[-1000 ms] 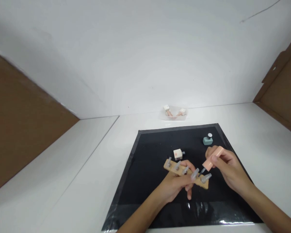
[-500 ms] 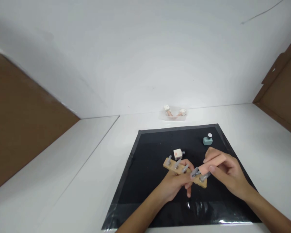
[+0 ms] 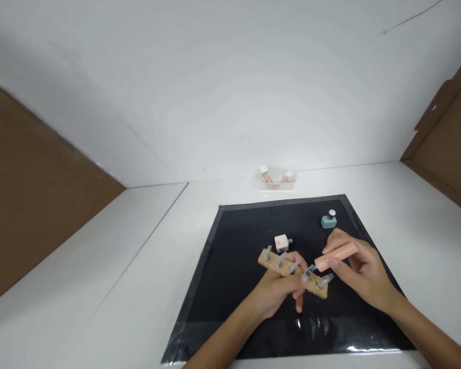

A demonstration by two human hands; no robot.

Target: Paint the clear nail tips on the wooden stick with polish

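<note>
A light wooden nail tip stand (image 3: 269,263) slants above the black mat, gripped by my left hand (image 3: 279,291) with the thumb on top and fingers beneath. Several clear false nails (image 3: 280,259) stick up from it in a row. My right hand (image 3: 359,266) is closed around the peach handle of a nail polish brush (image 3: 336,256). The brush end points left and meets one of the nails near my left thumb. Just behind the stand lies a white polish bottle (image 3: 281,243) with its neck towards the right.
A teal bottle with a pale round top (image 3: 329,221) stands at the mat's far right. Behind the black mat (image 3: 238,220), a clear tray (image 3: 276,186) holds two white bottles with peach caps. Brown boards (image 3: 42,195) flank the white table.
The peach handle has turned slightly in my right hand and its brush end has shifted a little along the nail. The stand stays nearly where it was in my left hand.
</note>
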